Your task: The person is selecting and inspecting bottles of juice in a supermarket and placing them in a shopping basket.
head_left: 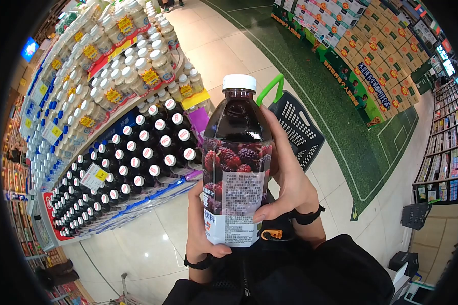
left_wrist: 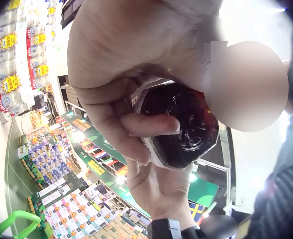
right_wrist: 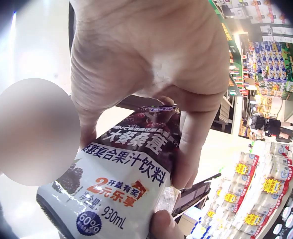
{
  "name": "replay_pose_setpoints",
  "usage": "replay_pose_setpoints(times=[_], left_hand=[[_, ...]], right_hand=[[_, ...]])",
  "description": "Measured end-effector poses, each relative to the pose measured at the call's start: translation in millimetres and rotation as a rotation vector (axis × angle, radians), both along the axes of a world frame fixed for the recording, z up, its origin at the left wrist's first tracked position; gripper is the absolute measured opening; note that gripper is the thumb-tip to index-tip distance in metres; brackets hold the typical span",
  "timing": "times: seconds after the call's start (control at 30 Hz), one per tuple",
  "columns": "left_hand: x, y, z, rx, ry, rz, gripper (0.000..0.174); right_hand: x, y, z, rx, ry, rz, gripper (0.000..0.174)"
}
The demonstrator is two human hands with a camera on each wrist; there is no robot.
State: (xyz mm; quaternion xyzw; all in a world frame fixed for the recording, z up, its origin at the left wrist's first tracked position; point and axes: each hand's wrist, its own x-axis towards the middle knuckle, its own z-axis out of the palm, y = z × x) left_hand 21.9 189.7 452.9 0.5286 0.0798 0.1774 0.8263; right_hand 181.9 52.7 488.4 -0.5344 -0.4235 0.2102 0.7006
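Note:
A large bottle of dark berry juice [head_left: 236, 162] with a white cap stands upright before my chest in the head view, its ingredient panel turned to me. My right hand [head_left: 292, 185] grips its right side, thumb across the lower label. Lower down on the left, my left hand [head_left: 201, 236] holds the base, with its thumb over the bottom edge. The left wrist view shows the bottle's dark underside [left_wrist: 181, 124] with fingers of my left hand [left_wrist: 131, 74] curled against it. In the right wrist view, the front label [right_wrist: 121, 184] shows below my right hand [right_wrist: 151, 55].
Rows of white-capped dark bottles [head_left: 137, 157] fill a display at left, below stacked clear jars [head_left: 112, 66]. A dark shopping basket [head_left: 297, 127] with a green handle sits behind the bottle. Stacked cartons [head_left: 381, 56] stand beyond green turf flooring [head_left: 336, 137]. Shelves [head_left: 442, 147] line the far right.

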Motion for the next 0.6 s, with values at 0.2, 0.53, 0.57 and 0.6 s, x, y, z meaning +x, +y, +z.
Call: replay_pose_setpoints(times=[0.2,0.53,0.57,0.6], left_hand=[[0.7,-0.9,2.9,-0.017,0.012,0.014,0.135],[0.9,1.1,0.3,-0.017,0.021,-0.046,0.135],[1.2,0.6,1.5,-0.015,0.019,-0.035,0.135],[1.4,0.0,2.7,-0.014,0.016,-0.024,0.135]], right_hand=[[1.2,-0.3,2.6,-0.017,-0.046,-0.005,0.134],[0.9,-0.7,2.2,-0.027,0.004,0.021,0.134],[0.7,-0.7,1.9,-0.025,0.004,0.019,0.134],[0.6,-0.4,1.7,-0.024,0.004,0.017,0.134]])
